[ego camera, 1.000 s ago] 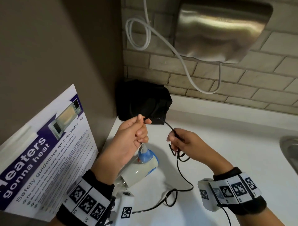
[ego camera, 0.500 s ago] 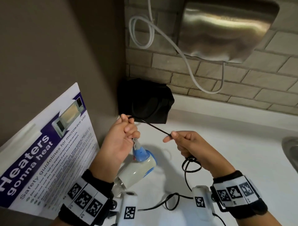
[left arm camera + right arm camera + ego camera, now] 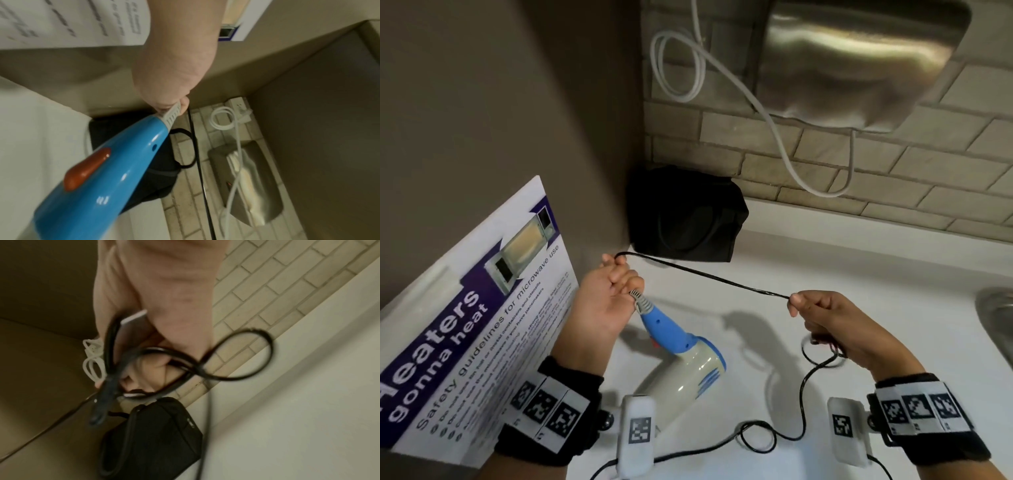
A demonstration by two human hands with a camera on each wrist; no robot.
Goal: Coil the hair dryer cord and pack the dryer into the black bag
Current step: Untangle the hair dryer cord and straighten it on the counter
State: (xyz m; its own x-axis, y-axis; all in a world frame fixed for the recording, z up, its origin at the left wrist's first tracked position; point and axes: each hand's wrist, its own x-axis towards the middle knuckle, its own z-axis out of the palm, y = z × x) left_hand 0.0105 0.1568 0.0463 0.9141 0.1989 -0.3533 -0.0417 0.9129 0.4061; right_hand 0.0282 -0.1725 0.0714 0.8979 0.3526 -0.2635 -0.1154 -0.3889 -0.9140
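Note:
The hair dryer [image 3: 681, 363] has a blue handle [image 3: 98, 178] and a cream body, and hangs nozzle-down over the white counter. My left hand [image 3: 613, 291] grips the black cord [image 3: 709, 277] at the grey strain relief [image 3: 171, 114] atop the handle. From there the cord runs taut to my right hand [image 3: 822, 318], which pinches it and holds small loops [image 3: 236, 356] in its curled fingers. The rest of the cord trails across the counter below. The black bag [image 3: 685, 216] sits in the back corner [image 3: 152, 439], behind both hands.
A microwave safety poster [image 3: 465, 329] leans against the left wall. A steel hand dryer [image 3: 859, 61] with a white cable [image 3: 722, 68] hangs on the brick wall above the white counter [image 3: 859, 267]. A sink rim [image 3: 996, 315] shows at the right edge.
My hands have drawn apart: the right moved right, pulling the cord straight and taut. The dryer's handle has swung up and is more exposed under the left hand.

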